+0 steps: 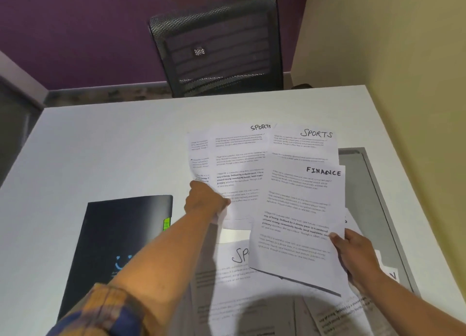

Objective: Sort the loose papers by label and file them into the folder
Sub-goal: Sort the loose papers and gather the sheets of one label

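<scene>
My left hand [205, 201] grips a fan of printed sheets; two show the handwritten label SPORTS [316, 133]. A second SPORTS-labelled sheet [239, 156] lies left of it in the fan. In my right hand [353, 252] is a sheet labelled FINANCE [302, 209], pinched at its lower right edge and overlapping the fan. Both bundles hang above the table. More loose papers [227, 272] lie flat below, one with a label that starts "SP". A black folder [121, 237] with a green tab lies closed to the left.
The white table [100, 146] runs to the yellow wall on the right. A grey tray or frame [373, 174] lies under the papers at right. Beyond the table's far edge stands a black mesh chair [216, 48].
</scene>
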Demonstrator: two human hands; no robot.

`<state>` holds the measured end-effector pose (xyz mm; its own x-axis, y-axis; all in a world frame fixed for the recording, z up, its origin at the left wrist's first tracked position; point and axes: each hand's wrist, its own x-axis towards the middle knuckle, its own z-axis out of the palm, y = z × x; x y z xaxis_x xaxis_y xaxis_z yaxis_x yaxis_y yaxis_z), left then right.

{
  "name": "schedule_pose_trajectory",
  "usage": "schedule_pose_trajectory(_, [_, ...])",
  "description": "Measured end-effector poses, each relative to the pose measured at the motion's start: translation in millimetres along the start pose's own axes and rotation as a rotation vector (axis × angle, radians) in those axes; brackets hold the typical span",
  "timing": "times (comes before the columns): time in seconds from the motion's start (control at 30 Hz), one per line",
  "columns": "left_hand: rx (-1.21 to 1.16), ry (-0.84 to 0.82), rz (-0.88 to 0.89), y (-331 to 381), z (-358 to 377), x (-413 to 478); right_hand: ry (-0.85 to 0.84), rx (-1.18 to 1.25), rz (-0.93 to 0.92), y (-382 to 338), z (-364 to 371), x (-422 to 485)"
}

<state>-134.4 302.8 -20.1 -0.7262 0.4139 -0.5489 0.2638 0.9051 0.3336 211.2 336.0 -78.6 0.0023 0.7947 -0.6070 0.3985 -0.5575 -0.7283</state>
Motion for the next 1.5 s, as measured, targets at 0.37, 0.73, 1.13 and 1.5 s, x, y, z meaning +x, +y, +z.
schedule_pose_trajectory(0.37, [-0.502, 0.026, 0.123, -7, -26, 11, 0.009, 0.004, -0.032, -4, 0, -2])
schedule_pose_trajectory(0.73, [-0.599, 0.258, 0.322, -36, -57, 28, 0.022, 0.021, -0.005, -2, 4, -2])
schedule_pose_trajectory(1.13, [-0.211, 0.269, 0.057, -48, -43, 32, 0.057, 0.004, 0.039, 3, 5, 0])
schedule_pose_trajectory(1.5, [-0.468, 0.163, 0.084, -32, -12, 23, 0.054, 0.099, 0.061, 6, 6, 4])
